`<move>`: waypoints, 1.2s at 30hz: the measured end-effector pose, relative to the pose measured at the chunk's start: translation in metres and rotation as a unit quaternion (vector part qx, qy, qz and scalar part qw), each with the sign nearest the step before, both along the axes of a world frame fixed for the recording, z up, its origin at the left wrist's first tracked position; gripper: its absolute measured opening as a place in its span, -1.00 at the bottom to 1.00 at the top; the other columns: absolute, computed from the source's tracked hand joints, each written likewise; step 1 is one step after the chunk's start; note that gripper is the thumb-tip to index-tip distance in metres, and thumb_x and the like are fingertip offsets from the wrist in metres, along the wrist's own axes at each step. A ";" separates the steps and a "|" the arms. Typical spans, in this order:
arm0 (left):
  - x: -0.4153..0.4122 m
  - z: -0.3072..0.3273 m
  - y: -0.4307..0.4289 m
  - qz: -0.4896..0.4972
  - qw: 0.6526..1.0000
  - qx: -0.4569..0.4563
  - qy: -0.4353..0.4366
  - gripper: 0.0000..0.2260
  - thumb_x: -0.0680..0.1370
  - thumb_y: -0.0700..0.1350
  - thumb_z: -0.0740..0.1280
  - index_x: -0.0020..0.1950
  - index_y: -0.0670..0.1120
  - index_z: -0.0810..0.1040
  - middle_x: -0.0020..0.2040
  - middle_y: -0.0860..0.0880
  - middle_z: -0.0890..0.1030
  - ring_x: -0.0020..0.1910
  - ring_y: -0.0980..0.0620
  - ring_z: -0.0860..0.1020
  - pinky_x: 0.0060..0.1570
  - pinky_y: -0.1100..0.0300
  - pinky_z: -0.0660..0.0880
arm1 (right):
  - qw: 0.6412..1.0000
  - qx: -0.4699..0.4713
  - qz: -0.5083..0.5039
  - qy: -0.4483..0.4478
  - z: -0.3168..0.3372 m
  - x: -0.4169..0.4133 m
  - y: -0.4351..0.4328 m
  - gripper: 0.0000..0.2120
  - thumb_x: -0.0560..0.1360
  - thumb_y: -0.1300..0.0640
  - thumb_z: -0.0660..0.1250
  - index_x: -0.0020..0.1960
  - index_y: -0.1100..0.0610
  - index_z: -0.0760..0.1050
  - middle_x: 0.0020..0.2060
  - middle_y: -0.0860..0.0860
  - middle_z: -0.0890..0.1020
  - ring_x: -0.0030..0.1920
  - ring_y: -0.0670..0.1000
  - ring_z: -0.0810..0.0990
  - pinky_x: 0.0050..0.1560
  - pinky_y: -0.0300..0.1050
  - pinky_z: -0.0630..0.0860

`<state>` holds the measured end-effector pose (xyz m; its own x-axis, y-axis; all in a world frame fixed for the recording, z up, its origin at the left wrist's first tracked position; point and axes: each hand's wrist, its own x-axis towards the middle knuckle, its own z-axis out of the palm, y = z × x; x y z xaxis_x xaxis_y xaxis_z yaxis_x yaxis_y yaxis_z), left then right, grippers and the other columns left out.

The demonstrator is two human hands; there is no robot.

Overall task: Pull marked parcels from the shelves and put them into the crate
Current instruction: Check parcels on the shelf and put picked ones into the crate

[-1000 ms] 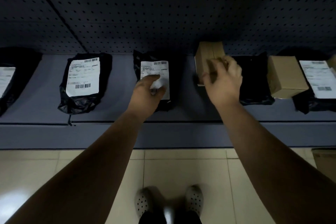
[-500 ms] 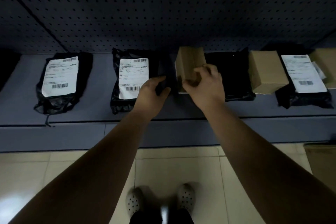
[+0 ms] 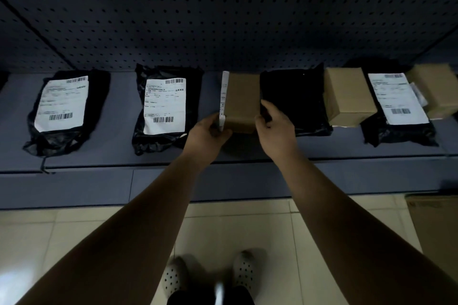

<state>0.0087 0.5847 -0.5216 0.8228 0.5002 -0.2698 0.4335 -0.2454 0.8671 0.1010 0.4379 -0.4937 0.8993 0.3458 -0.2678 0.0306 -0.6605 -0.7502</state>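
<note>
Head view: brown carton (image 3: 241, 101) mid-shelf (image 3: 111, 153), white label (image 3: 223, 96) on its left face, print unreadable. Left hand (image 3: 207, 135) grips its near left corner; right hand (image 3: 275, 126) clasps its right side. Black bag (image 3: 138, 136) to the left, barcoded label, text illegible.

The white label (image 3: 223, 96) on the brown box (image 3: 241, 101) stood edge-on to the camera, its print beyond reading, and the right hand (image 3: 275, 126) lost its fingertips in the dark between that box and the black bag (image 3: 295, 99). Far right, a cardboard box (image 3: 438, 89) on the shelf and a carton (image 3: 436, 230) on the floor were both cut off by the frame's edge, and the shoes (image 3: 173, 277) at the bottom were a blur.
</note>
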 end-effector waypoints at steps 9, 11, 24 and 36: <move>-0.006 0.009 0.006 -0.016 0.965 0.185 -0.184 -0.71 0.49 -0.23 0.39 0.21 -0.11 0.61 0.20 -0.05 0.47 0.18 0.05 0.49 0.16 0.38 0.39 | 0.977 0.096 -0.099 0.163 -0.001 0.009 0.002 -0.61 0.65 0.20 0.19 0.46 0.01 0.40 0.25 0.04 0.54 0.15 0.06 0.58 0.11 -0.10 0.59; -0.006 0.012 0.002 0.001 0.972 0.135 -0.191 -0.71 0.49 -0.24 0.39 0.20 -0.11 0.60 0.25 -0.07 0.45 0.21 0.06 0.49 0.14 0.30 0.47 | 0.990 0.058 -0.098 0.088 0.005 0.008 -0.005 -0.65 0.66 0.10 0.20 0.43 0.03 0.44 0.24 0.02 0.56 0.18 0.02 0.57 0.08 -0.18 0.49; 0.014 0.017 -0.011 0.069 0.990 -0.073 -0.094 -0.75 0.50 -0.27 0.43 0.10 0.01 0.57 -0.05 0.09 0.63 -0.18 0.34 0.57 -0.06 0.40 0.51 | 0.997 0.019 0.003 0.079 0.010 0.009 -0.020 -0.59 0.60 -0.18 0.22 0.34 0.00 0.50 0.20 0.00 0.61 0.21 0.05 0.57 0.09 -0.14 0.45; 0.011 0.029 0.013 -0.147 0.918 0.355 -0.094 -0.56 0.43 0.15 0.27 0.19 -0.04 0.63 0.25 -0.05 0.56 0.24 -0.17 0.49 0.23 -0.14 0.38 | 0.998 0.005 -0.037 -0.055 0.005 0.022 -0.019 -0.68 0.56 -0.05 0.36 0.23 0.11 0.56 0.05 0.05 0.59 -0.01 -0.01 0.57 0.05 -0.12 0.52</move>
